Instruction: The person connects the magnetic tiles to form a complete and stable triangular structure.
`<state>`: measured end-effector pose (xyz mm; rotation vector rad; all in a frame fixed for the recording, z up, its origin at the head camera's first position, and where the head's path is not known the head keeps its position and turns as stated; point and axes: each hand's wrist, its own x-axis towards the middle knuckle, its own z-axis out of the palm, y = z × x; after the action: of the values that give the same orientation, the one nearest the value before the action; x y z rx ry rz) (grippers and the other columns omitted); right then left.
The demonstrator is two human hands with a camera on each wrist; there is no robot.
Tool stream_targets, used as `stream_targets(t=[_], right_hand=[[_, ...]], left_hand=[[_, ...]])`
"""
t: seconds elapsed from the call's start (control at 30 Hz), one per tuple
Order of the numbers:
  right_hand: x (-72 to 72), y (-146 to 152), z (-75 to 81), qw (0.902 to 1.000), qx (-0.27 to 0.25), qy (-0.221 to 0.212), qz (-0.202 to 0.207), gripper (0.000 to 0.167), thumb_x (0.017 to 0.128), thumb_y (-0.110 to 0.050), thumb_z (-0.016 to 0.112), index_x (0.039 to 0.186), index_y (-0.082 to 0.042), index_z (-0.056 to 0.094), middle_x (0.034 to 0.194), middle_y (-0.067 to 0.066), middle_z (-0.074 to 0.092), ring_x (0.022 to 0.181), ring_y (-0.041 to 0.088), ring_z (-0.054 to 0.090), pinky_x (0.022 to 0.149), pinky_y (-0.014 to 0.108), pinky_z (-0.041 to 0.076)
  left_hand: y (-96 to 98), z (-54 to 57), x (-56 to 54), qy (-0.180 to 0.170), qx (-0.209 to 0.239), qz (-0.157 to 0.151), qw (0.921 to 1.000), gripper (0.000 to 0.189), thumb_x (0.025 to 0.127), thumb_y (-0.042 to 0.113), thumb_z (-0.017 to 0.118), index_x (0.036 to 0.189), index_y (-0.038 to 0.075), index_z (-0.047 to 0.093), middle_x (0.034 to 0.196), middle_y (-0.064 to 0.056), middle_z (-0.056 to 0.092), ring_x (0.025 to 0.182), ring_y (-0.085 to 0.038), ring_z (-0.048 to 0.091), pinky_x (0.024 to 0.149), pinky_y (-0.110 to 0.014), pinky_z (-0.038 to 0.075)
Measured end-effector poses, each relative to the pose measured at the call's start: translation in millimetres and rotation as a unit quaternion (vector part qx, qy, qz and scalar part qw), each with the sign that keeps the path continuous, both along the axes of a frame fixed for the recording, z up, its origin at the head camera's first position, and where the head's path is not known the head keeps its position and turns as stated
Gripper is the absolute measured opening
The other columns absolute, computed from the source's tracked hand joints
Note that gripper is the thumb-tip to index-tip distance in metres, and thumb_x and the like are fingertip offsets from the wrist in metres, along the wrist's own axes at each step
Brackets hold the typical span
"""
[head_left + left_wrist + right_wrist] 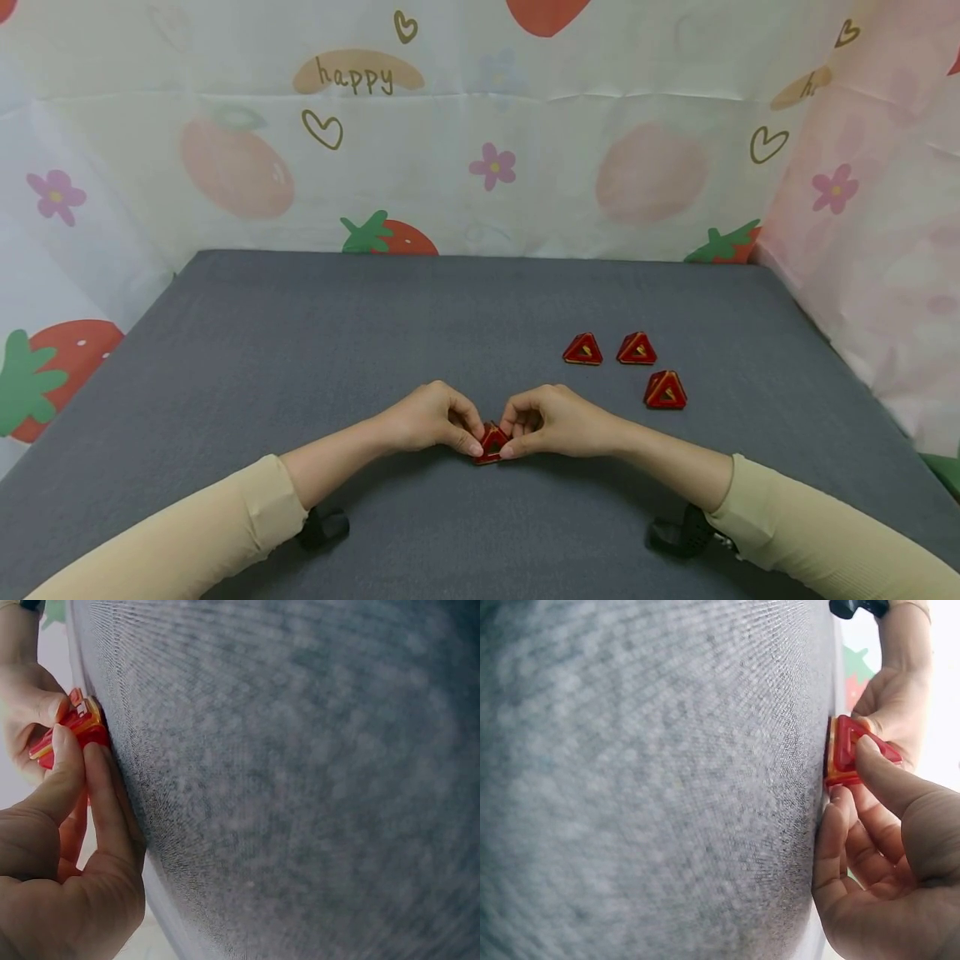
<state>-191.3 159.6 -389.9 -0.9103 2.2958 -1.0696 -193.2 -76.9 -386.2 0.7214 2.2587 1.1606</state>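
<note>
Near the table's front, a small red pyramid-shaped piece [491,440] with yellow-gold edging stands between my two hands. My left hand [429,420] pinches its left side between thumb and fingers. From the opposite side my right hand [561,422] grips it the same way, thumb toward me. In the left wrist view the red piece [91,729] is close to the cloth, partly covered by fingertips. The right wrist view shows a triangular face of the piece [845,748] with a thumb pressed on it.
Three similar red pyramids lie to the right and farther back: one at the left [582,350], another beside it [637,349], and a nearer one [665,391]. Grey cloth [337,333] covers the table. Printed curtains [450,125] hang behind and at both sides.
</note>
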Motion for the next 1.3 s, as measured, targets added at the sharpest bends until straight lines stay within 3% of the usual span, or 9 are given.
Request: stream_targets(t=[0.77, 1.3], right_hand=[[-0.4, 0.7, 2.0, 0.9998, 0.005, 0.02, -0.005, 0.014, 0.084, -0.032, 0.078, 0.089, -0.02, 0.07, 0.078, -0.003, 0.069, 0.065, 0.005, 0.059, 0.059, 0.019, 0.047], [-3.4, 11.5, 11.4, 0.9978, 0.013, 0.029, -0.058, 0.014, 0.084, -0.028, 0.079, 0.09, -0.018, 0.071, 0.083, -0.003, 0.074, 0.074, 0.007, 0.067, 0.067, 0.022, 0.053]], left_hand=[[0.9, 0.6, -0.1, 0.025, -0.012, -0.001, 0.9996, 0.013, 0.081, 0.016, 0.08, 0.085, 0.005, 0.075, 0.079, -0.003, 0.074, 0.068, -0.002, 0.059, 0.065, -0.019, 0.051], [14.9, 5.9, -6.3, 0.048, -0.013, 0.01, 0.9987, 0.012, 0.085, 0.019, 0.077, 0.089, 0.008, 0.074, 0.085, -0.004, 0.076, 0.075, -0.002, 0.062, 0.073, -0.019, 0.051]])
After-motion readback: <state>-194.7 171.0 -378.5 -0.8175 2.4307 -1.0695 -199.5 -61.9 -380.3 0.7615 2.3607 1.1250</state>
